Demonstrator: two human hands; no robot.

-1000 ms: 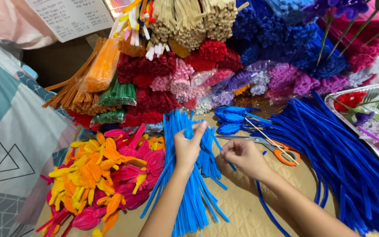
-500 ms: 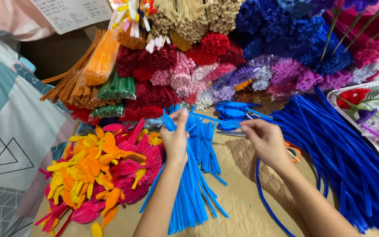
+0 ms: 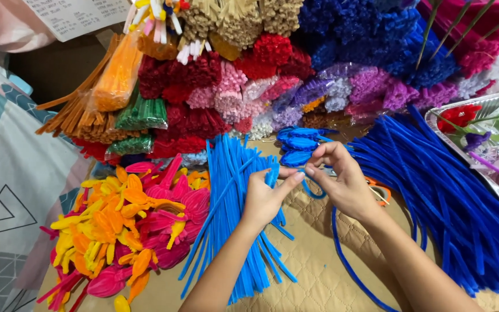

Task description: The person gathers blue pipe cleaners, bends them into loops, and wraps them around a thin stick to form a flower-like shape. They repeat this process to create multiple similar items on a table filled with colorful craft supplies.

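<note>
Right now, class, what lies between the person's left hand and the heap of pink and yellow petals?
In the head view, a loose sheaf of light blue pipe cleaners lies between the left hand and the pink and yellow petals, fanned out on the tan quilted mat.

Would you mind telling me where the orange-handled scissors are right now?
In the head view, the orange-handled scissors lie on the quilted mat, mostly hidden behind the right hand, beside the big pile of dark blue pipe cleaners.

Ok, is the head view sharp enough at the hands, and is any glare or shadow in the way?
Head view: left hand and right hand sharp; even soft light; faint shadow on the quilted mat; mild glare on the foil tray; slight wide-angle stretch at the edges.
</note>
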